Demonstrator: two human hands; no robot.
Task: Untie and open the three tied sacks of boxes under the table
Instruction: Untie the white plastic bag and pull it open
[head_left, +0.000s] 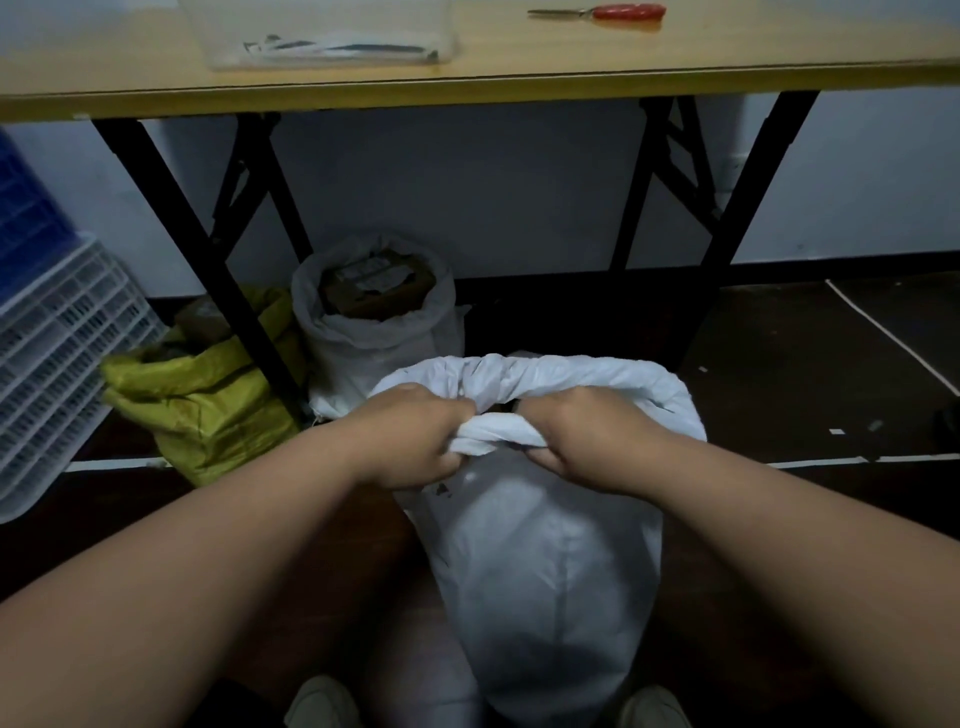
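A white sack (550, 571) stands on the floor right in front of me, between my feet. Its mouth is rolled into a thick rim with a dark gap inside. My left hand (415, 441) and my right hand (582, 441) both grip the near side of that rolled rim, knuckles up, close together. Behind it, under the table, a second white sack (374, 332) stands open with brown boxes showing in its mouth. To its left a yellow-green sack (208, 400) leans open, with a box visible at its top.
The wooden table (467, 88) spans the top on black folding legs (208, 260). Red-handled scissors (602, 11) and a clear plastic bin (322, 36) lie on it. White and blue crates (57, 353) stack at the left. A white cord (893, 338) crosses the dark floor at right.
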